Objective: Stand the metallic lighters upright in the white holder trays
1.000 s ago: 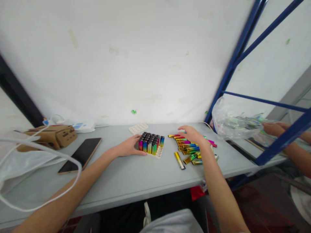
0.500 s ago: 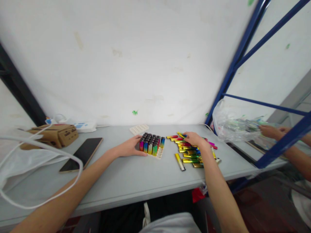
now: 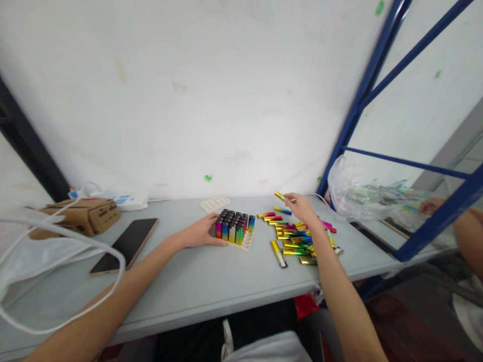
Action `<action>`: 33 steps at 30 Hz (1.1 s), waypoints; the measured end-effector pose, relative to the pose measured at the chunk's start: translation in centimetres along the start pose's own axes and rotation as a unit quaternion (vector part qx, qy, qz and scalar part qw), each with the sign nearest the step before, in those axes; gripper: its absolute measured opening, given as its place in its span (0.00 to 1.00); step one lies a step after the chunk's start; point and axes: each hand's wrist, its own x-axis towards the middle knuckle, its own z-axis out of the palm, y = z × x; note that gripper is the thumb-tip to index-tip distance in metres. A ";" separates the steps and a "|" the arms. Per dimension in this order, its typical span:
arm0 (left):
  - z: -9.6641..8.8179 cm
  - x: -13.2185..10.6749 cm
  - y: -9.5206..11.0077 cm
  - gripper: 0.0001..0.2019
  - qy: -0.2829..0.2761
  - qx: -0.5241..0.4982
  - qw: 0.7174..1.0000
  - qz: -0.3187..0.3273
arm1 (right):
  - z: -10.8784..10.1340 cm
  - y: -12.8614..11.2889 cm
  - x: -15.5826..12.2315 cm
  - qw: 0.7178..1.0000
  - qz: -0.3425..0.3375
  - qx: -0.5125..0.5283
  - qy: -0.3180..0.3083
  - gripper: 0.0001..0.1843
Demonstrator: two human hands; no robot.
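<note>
Lighters (image 3: 232, 229), black-topped and metallic in rainbow shades, standing upright in close rows in a white tray (image 3: 246, 246), mid-worktop (image 3: 181, 284). Along the right edge of same: one blue-and-gold lighter at the far end, bare white sockets in front of it.

Left hand (image 3: 199, 232): curved around the left end of the filled tray, holding it between thumb at the near corner and fingers at the far side, fingertips partly hidden.

Right hand (image 3: 300, 207): closed in a pinch on a single gold-ended lighter (image 3: 279, 195), raised above the far side of the loose pile, gold end towards upper left.

Loose lighters (image 3: 296, 239): one heap to the right of the tray, lying flat and overlapping, in gold, green, blue, red and magenta. Near the heap, on its tray side: one yellow-and-white piece (image 3: 278, 254), lying apart.

Second tray (image 3: 215, 203), white, socketed, behind the first.

Left end: dark-screened phone (image 3: 126, 245); cardboard box (image 3: 90, 215); white power strip (image 3: 132, 200); looping white cable (image 3: 123, 261), in the foreground.

Right end: blue metal frame (image 3: 341, 141); clear plastic bag (image 3: 349, 193) with contents blurred; beyond, a co-worker's hand (image 3: 432, 205).
</note>
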 end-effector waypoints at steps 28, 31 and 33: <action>0.2 0.1 -0.3 0.45 0.000 -0.002 1.000 0.000 | 1.4 -10.0 -3.2 0.912 -0.025 0.352 -0.209 0.31; 0.1 0.0 -0.2 0.44 0.006 -0.004 1.000 0.002 | 1.9 -10.1 -2.9 0.941 0.012 0.301 -0.153 0.34; 0.1 0.0 -0.1 0.44 0.009 -0.003 1.000 -0.001 | 2.2 -9.8 -2.6 0.959 0.029 0.259 -0.115 0.32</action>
